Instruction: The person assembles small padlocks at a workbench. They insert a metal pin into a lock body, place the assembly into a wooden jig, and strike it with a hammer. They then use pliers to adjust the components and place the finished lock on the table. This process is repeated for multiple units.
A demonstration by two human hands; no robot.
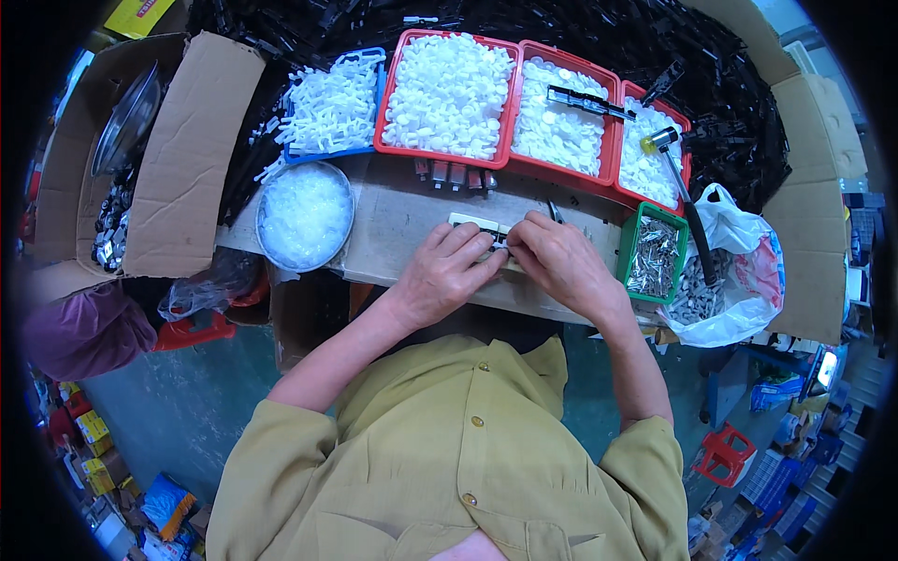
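The fingers of the left hand [447,271] and right hand [561,260] meet, curled narrowly round a small dark part [500,241] held over a pale strip [477,222] lying mid-counter [402,229]. Just right stands a green bin [629,245] of metal pieces; left, a round bowl [305,217] of white bits. Farther off, red trays [510,140] hold white parts

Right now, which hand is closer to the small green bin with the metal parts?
Right. The right hand rests just beside the green bin, to its left; the left hand is farther away, beyond the right hand.
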